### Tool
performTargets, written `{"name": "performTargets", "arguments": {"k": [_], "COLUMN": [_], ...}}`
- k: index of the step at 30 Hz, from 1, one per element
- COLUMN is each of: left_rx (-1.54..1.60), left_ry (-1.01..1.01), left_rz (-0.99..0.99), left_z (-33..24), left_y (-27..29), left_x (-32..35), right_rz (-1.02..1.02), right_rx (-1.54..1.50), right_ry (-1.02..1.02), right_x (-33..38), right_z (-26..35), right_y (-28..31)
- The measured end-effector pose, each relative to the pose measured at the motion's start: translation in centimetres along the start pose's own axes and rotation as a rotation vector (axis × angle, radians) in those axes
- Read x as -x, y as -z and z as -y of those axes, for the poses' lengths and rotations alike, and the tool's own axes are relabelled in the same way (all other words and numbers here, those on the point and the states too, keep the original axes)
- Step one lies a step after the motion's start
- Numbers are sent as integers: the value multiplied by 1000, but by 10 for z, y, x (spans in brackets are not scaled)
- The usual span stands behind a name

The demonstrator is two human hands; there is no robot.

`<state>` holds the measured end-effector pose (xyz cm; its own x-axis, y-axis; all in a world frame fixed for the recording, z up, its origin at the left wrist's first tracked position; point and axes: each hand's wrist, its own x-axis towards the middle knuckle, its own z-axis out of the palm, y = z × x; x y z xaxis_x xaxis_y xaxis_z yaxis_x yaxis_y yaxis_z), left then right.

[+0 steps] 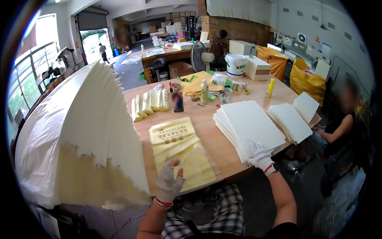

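A white glove with bare fingertips covers my left hand [170, 181], which hovers over or touches the near part of a pile of yellow plastic bags [187, 147]. Its thumb and fingers are apart, with nothing seen between them. The bags lie flat in front of me, with dark print near the far end. My gloved right hand [260, 156] rests at the near edge of a stack of white sheets [250, 119]. Its fingers stretch over the top sheet and its thumb lies by the edge; white on white, the fingertips are hard to make out.
A tall pile of white sheets in plastic [95, 131] rises at my left. Folded yellow bundles [149, 102], a bottle [204, 91], a yellow bottle [270, 88], and a white bucket [236, 65] stand farther back. Another white stack [289, 121] lies right, near a seated person [340, 127].
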<state>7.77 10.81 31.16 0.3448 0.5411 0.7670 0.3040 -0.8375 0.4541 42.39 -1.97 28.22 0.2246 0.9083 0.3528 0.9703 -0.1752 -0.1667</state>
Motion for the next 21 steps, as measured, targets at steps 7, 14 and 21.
{"name": "performTargets", "arguments": {"k": [7, 14, 21], "left_rx": [301, 1115, 1340], "left_ry": [65, 748, 1044], "left_rz": [420, 811, 693], "left_z": [-54, -80, -33], "left_y": [-28, -109, -103], "left_x": [35, 65, 88], "right_rz": [91, -107, 161], "right_rx": [-395, 174, -383], "right_ry": [-227, 87, 527], "right_x": [-26, 6, 80], "right_z": [-32, -19, 111], "right_y": [14, 1, 77]}}
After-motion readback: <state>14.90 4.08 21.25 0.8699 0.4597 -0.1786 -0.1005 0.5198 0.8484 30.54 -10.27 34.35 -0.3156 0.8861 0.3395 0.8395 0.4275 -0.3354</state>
